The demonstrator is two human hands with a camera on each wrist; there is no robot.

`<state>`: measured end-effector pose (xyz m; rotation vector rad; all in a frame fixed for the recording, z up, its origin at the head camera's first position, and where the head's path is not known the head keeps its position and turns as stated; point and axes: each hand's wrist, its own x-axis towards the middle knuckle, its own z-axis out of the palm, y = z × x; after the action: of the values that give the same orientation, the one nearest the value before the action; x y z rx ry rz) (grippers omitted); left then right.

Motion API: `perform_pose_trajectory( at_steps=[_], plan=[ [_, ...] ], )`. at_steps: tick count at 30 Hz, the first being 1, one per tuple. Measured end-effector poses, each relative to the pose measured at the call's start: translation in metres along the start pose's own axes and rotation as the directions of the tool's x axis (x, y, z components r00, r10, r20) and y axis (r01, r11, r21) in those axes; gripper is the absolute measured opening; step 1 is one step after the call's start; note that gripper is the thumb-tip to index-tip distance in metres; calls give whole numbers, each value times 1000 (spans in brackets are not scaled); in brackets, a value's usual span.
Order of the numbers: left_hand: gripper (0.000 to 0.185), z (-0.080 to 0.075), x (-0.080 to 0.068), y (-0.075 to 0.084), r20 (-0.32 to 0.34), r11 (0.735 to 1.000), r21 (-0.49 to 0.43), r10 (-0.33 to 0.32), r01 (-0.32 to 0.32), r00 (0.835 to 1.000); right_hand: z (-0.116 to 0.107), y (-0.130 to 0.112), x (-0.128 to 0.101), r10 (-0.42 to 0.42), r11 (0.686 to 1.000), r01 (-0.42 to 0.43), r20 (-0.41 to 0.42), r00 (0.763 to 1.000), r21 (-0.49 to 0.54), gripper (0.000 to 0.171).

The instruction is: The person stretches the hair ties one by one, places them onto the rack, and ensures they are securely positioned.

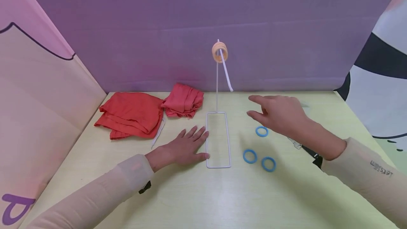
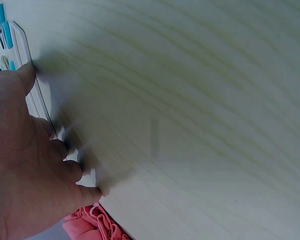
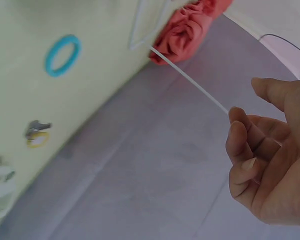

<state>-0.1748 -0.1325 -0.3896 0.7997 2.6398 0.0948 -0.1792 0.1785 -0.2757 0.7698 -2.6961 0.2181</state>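
A thin white wire stand (image 1: 217, 87) rises from a rectangular wire base (image 1: 229, 144) on the table. Peach-coloured rings (image 1: 215, 53) hang on its slanting top arm. My left hand (image 1: 187, 147) lies spread on the table, fingertips and thumb right at the base's left side. Held above the table to the right of the stand, my right hand (image 1: 283, 114) has thumb and index finger apart with nothing between them; its other fingers curl loosely in the right wrist view. Three blue rings lie right of the base: one ring (image 1: 261, 131) farther back, two rings (image 1: 249, 156) (image 1: 269, 164) nearer.
Two folded red cloths (image 1: 133, 114) (image 1: 182, 100) lie at the back left, a white cord (image 1: 158, 133) beside them. Beneath my right forearm are partly hidden small items, among them a keyring-like metal piece (image 1: 295, 143). A purple backdrop (image 1: 159, 56) stands behind the table.
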Motion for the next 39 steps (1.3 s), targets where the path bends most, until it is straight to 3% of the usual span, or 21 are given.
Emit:
perform_pose_trajectory(
  at_steps=[7,13,24,39],
  plan=[
    [86,-1,0,1,9,1000,5,-10,10,1000,22,21,-25,99,985,-129,239,966,114,48],
    [85,-1,-1,1,6,1000,1,-10,10,1000,47,38,-36,205,965,-248,340,918,88,59],
    [86,1,0,-1,9,1000,-1,-13,13,1000,83,57,-41,234,965,-262,419,877,8,65],
    [86,-1,0,1,1,1000,1,-11,11,1000,93,56,-37,318,934,-357,451,834,3,62]
  ],
)
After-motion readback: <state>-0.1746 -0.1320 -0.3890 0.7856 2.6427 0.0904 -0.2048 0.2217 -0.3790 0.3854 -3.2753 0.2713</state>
